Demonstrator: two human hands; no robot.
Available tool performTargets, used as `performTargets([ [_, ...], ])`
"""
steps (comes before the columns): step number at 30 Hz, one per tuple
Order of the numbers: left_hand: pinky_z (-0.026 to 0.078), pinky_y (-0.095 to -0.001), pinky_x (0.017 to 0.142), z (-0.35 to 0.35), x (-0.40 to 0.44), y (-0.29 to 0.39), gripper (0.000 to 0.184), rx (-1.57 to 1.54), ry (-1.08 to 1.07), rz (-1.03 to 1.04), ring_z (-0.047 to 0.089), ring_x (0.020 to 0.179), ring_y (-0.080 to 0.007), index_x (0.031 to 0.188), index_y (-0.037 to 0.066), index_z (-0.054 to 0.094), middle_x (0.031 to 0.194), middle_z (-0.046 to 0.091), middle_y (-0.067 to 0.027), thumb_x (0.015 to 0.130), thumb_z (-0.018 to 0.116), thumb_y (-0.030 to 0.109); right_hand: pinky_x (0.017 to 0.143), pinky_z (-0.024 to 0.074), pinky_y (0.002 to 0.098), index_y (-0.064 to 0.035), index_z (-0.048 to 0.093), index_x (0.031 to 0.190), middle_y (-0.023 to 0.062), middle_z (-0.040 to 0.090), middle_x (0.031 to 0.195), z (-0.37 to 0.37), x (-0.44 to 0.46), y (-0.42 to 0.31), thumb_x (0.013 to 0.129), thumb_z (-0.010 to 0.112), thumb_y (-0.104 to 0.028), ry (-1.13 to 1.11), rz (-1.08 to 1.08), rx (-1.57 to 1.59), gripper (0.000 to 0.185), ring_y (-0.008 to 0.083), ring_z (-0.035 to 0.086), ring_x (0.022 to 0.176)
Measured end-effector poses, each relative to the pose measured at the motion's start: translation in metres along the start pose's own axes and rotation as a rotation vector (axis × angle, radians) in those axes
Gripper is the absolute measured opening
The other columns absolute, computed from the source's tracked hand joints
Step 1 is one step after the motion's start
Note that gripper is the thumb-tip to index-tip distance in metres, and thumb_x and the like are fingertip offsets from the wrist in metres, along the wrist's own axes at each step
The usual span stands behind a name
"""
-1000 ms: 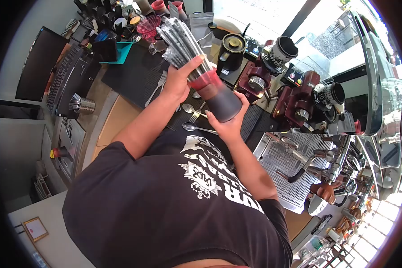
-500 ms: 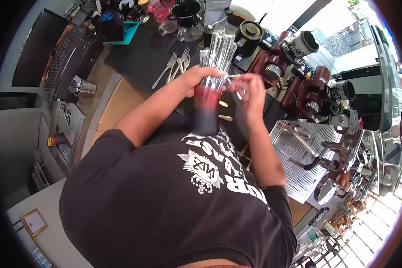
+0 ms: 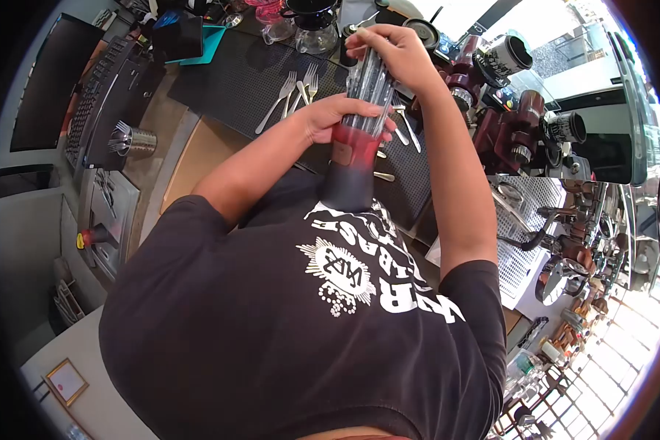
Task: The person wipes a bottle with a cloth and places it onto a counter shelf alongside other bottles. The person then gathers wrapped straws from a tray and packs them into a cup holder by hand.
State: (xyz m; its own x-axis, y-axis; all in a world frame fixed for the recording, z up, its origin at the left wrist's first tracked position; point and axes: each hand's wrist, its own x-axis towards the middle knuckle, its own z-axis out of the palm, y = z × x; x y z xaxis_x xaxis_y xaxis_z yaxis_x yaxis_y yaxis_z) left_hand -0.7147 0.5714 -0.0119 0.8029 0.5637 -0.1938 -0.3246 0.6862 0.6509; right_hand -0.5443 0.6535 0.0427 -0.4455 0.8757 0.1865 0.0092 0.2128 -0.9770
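Note:
A red and black cup (image 3: pixel 350 165) is held upright against the front of the shirt, with a bundle of clear-wrapped dark straws (image 3: pixel 371 88) standing in it. My left hand (image 3: pixel 334 119) is wrapped round the cup's rim and the lower part of the bundle. Over the top of the straws, my right hand (image 3: pixel 397 55) has its fingers bent round their upper ends. Forks (image 3: pixel 284 99) and other cutlery lie on the dark mat (image 3: pixel 224 92) behind and beside the cup.
Glass coffee servers (image 3: pixel 315 40) stand at the back. Dark red grinders (image 3: pixel 495 132) are on the right, beside an espresso machine's perforated tray (image 3: pixel 517 257). On the left are a keyboard (image 3: pixel 99 99) and a metal cup of cutlery (image 3: pixel 141 142).
My right hand has moved up from beside the cup's rim to the tops of the straws. My left hand keeps its hold, and the cup has shifted slightly right.

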Motion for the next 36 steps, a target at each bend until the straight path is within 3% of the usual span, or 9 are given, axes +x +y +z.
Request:
performTargets([
  [5,0.055,-0.0477,0.098,-0.020,0.001,-0.005,0.073,-0.087,-0.164,0.080,0.066,0.112,-0.0354,0.138,-0.002,0.049,0.122,0.065,-0.0227,0.088,0.074,0.046,0.088,0.0536,0.0308,0.0045,0.071,0.110,0.0095,0.074,0.101,0.009,-0.004,-0.007,0.105,0.054,-0.026,-0.233,-0.003,-0.201,0.035,0.0173,0.070,0.095],
  [12,0.054,-0.0560,0.096,-0.017,-0.003,0.004,0.120,-0.272,-0.073,0.095,0.064,0.109,-0.0484,0.141,-0.001,0.047,0.126,0.061,-0.0287,0.069,0.049,0.095,0.093,0.0501,0.0313,0.0010,0.064,0.130,0.0151,0.073,0.109,0.017,-0.023,-0.012,0.109,0.040,-0.037,-0.294,0.083,-0.402,0.049,0.0179,0.067,0.099],
  [15,0.055,-0.0551,0.094,-0.027,-0.002,0.003,0.115,-0.187,-0.081,0.079,0.064,0.109,-0.0488,0.140,-0.001,0.048,0.125,0.062,-0.0283,0.072,0.052,0.091,0.096,0.0493,0.0333,0.0012,0.062,0.132,0.0161,0.072,0.112,0.021,-0.024,-0.037,0.108,0.038,-0.042,-0.341,0.293,-0.425,0.055,0.0192,0.066,0.102],
  [16,0.055,-0.0528,0.094,-0.029,0.001,0.004,0.095,-0.202,-0.206,0.130,0.065,0.110,-0.0442,0.138,-0.002,0.050,0.121,0.064,-0.0258,0.083,0.061,0.075,0.098,0.0482,0.0341,0.0011,0.062,0.133,0.0164,0.071,0.113,0.019,-0.022,-0.036,0.107,0.038,-0.045,-0.357,0.306,-0.427,0.058,0.0200,0.066,0.104],
  [20,0.057,-0.0492,0.092,-0.028,-0.001,0.010,0.057,-0.055,-0.088,0.071,0.069,0.102,-0.0331,0.129,-0.002,0.055,0.109,0.067,-0.0178,0.089,0.072,0.034,0.107,0.0417,0.0362,0.0018,0.063,0.131,0.0193,0.068,0.123,0.008,-0.007,-0.041,0.106,0.035,-0.050,-0.362,0.227,-0.299,0.064,0.0261,0.061,0.118],
  [24,0.057,-0.0483,0.092,-0.024,0.001,0.018,0.056,0.019,-0.144,0.014,0.068,0.103,-0.0327,0.126,-0.002,0.055,0.110,0.066,-0.0171,0.084,0.075,0.028,0.100,0.0487,0.0425,-0.0024,0.071,0.120,0.0226,0.068,0.122,0.022,-0.008,-0.059,0.093,0.046,-0.071,-0.297,0.199,-0.585,0.077,0.0349,0.066,0.111],
  [27,0.058,-0.0468,0.092,-0.029,0.006,-0.001,0.055,-0.087,-0.284,0.045,0.069,0.104,-0.0345,0.132,-0.004,0.052,0.115,0.066,-0.0218,0.091,0.067,0.030,0.097,0.0500,0.0442,-0.0046,0.073,0.116,0.0226,0.071,0.114,0.024,-0.022,-0.043,0.089,0.054,-0.070,-0.339,0.169,-0.625,0.073,0.0372,0.066,0.109],
  [33,0.053,-0.0513,0.099,-0.026,0.008,-0.035,0.095,-0.221,-0.237,0.004,0.058,0.122,-0.0404,0.147,-0.003,0.037,0.136,0.054,-0.0242,0.087,0.054,0.068,0.085,0.0529,0.0411,-0.0022,0.074,0.104,0.0198,0.073,0.096,0.014,-0.052,-0.031,0.093,0.060,-0.051,-0.178,0.404,-0.668,0.052,0.0333,0.070,0.093],
  [36,0.052,-0.0511,0.100,-0.012,-0.026,-0.045,0.104,-0.227,-0.461,-0.209,0.057,0.124,-0.0413,0.149,-0.003,0.032,0.138,0.052,-0.0245,0.080,0.065,0.069,0.081,0.0535,0.0408,-0.0032,0.075,0.102,0.0175,0.073,0.090,0.031,-0.077,-0.046,0.092,0.061,-0.044,-0.016,0.397,-0.678,0.044,0.0311,0.071,0.087],
])
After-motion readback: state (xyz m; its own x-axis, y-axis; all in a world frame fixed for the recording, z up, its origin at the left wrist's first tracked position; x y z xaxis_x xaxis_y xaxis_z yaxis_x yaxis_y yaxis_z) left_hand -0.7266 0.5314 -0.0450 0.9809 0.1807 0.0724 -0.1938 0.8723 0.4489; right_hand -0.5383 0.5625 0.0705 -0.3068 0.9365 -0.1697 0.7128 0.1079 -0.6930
